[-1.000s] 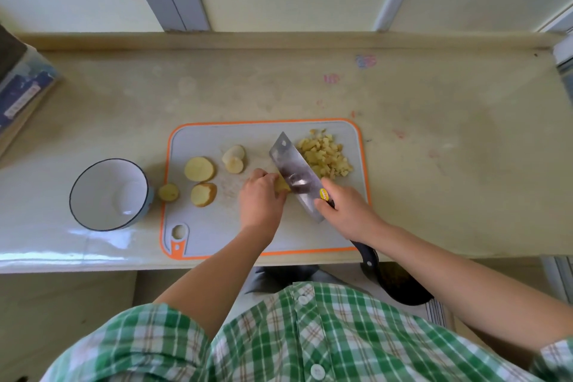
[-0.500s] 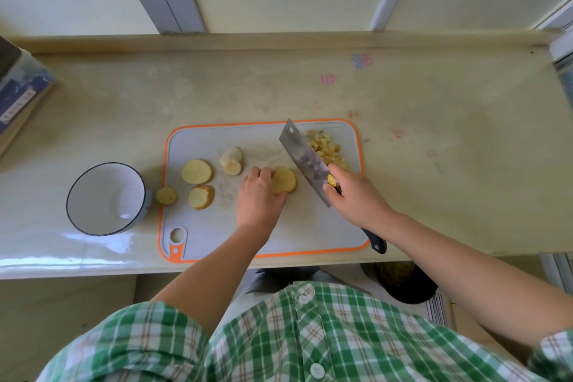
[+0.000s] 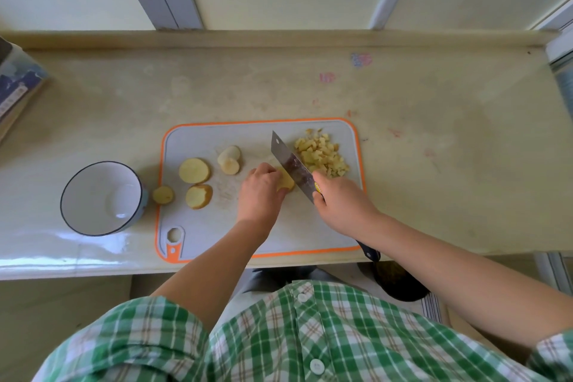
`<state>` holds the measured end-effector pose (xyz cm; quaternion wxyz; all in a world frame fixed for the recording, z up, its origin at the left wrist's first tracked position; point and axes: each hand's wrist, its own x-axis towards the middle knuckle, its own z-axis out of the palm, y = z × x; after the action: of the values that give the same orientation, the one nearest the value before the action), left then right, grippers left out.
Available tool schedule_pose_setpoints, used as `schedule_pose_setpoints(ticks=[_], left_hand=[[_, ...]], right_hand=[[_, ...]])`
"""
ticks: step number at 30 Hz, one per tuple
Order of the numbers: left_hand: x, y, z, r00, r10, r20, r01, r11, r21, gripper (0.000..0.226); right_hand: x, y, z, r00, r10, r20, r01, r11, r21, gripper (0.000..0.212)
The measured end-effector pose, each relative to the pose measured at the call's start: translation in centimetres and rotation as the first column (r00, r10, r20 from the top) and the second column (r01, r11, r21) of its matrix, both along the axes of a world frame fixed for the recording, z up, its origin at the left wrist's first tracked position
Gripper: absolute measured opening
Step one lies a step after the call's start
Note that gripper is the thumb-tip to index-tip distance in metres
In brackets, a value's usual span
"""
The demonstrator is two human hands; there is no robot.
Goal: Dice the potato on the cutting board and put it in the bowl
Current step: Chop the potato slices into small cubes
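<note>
Beige counter [image 3: 434, 164], box [image 3: 15, 87] at its left edge

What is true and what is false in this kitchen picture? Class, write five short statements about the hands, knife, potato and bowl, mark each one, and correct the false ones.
1. The right hand holds the knife. True.
2. The bowl holds diced potato. False: no potato is in it; the diced potato lies on the cutting board.
3. The left hand holds a potato slice beside the blade. True.
4. The bowl stands right of the cutting board. False: it stands to its left.
5. Uncut slices lie left of the left hand. True.
</note>
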<state>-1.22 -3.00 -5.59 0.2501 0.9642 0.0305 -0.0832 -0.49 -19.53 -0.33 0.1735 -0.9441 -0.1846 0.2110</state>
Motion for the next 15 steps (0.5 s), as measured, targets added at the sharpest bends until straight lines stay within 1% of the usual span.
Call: schedule_pose_setpoints(ticks=[3, 9, 15], left_hand=[[0.2, 0.1, 0.0, 1.000, -0.008, -0.020, 0.008, 1.000, 0.010, 0.028], [0.6, 0.0, -0.2, 0.998, -0.023, -0.060, 0.026, 0.998, 0.056, 0.021], [0.7, 0.0, -0.3, 0.996, -0.047, -0.076, 0.053, 0.995, 0.080, 0.015]], right_hand=[[-0.1, 0.3, 0.0, 1.000, 0.010, -0.010, -0.011, 0.999, -0.037, 0.013], [-0.2, 1.1, -0.8, 0.996, -0.018, -0.084, 0.016, 1.000, -0.026, 0.010], [-0.5, 1.7, -1.8, 0.994, -0.064, -0.089, 0.064, 0.998, -0.004, 0.002]])
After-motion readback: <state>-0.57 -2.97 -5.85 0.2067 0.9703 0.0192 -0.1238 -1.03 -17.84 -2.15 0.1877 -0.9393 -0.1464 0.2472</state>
